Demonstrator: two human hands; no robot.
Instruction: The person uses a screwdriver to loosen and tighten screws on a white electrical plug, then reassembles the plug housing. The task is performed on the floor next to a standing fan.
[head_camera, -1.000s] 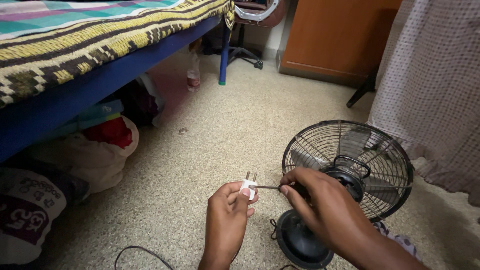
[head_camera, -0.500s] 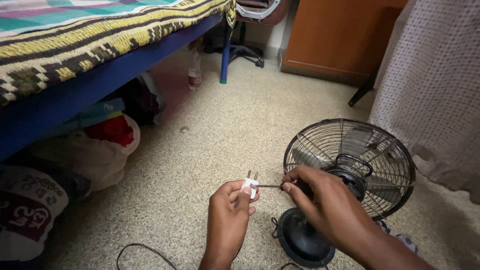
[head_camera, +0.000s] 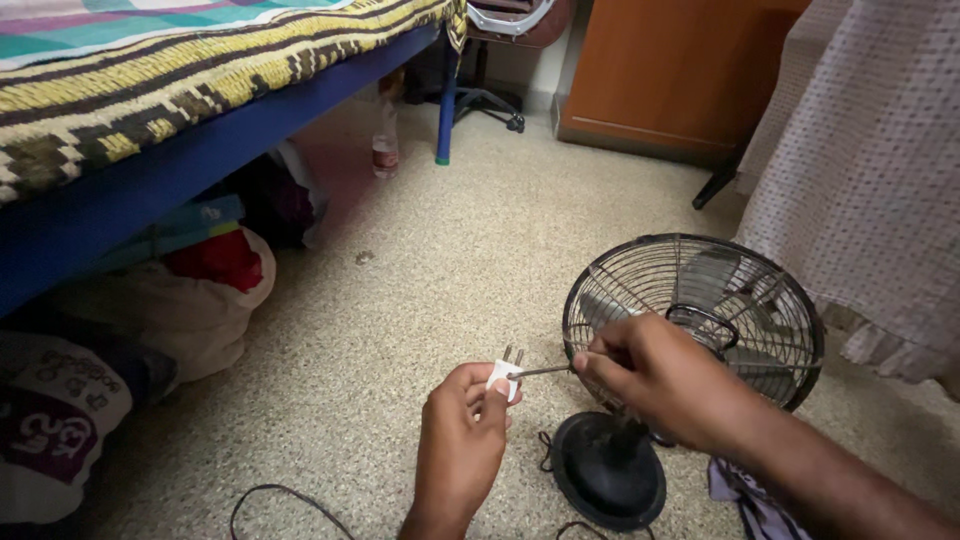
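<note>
The left hand (head_camera: 462, 440) has its grip closed on one small white plug (head_camera: 505, 375), held low over the speckled floor (head_camera: 440, 270) with its two pins up; the right hand (head_camera: 655, 375) pinches one thin screwdriver (head_camera: 545, 371) whose tip meets the plug's side, just in front of the one black table fan (head_camera: 692, 320). The tip looks likely to skid off so small a plug and jab the left fingers, since nothing braces it; the dark cord (head_camera: 285, 497) trailing on the floor could snag; one bottle (head_camera: 385, 150) stands by the bed (head_camera: 150, 110).
</note>
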